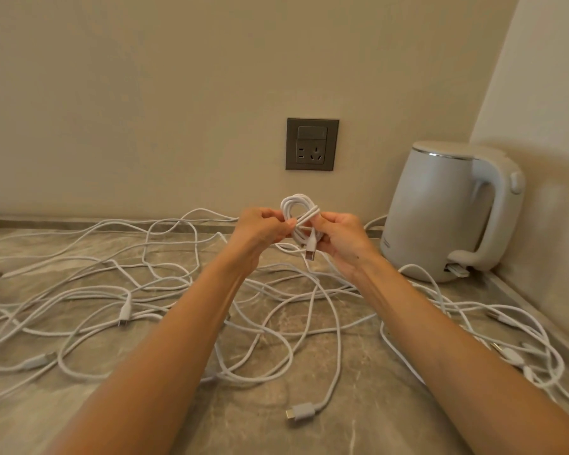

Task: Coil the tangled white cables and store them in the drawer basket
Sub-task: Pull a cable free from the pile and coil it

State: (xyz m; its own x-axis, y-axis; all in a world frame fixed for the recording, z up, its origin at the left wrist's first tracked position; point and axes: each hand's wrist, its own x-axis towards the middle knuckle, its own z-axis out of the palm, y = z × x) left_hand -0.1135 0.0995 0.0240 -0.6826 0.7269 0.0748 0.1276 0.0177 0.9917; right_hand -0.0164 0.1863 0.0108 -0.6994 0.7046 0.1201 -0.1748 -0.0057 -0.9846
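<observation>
Both hands were raised above the middle of the desk, toward its far edge, working on one small coil of white cable [294, 205]. The left hand [260, 229] pinched the coil's left side between thumb and curled fingers. The right hand [339, 238] gripped the right side, fingers curled round the bundled loops, and a strand crossed the front of the coil between the two hands. The top of the coil stood above the knuckles as a round loop. A white USB plug with a metal tip [310, 252] hung down from it just beside the right palm.

Below and around the forearms, the loose white cables [165, 290] lay tangled over the grey-brown marbled stone desk [358, 431]. They ran from its left edge across to its right edge, strands crossing in wide loops. One flat white connector [301, 412] lay near the front edge, between the forearms. A second white connector [125, 311] lay toward the left edge.

A pale grey electric kettle with a curved handle [440, 208] stood in the far right corner, with a cable passing just beside its base. On the beige wall [145, 93] behind the far edge sat a dark grey socket plate with a switch [312, 144].
</observation>
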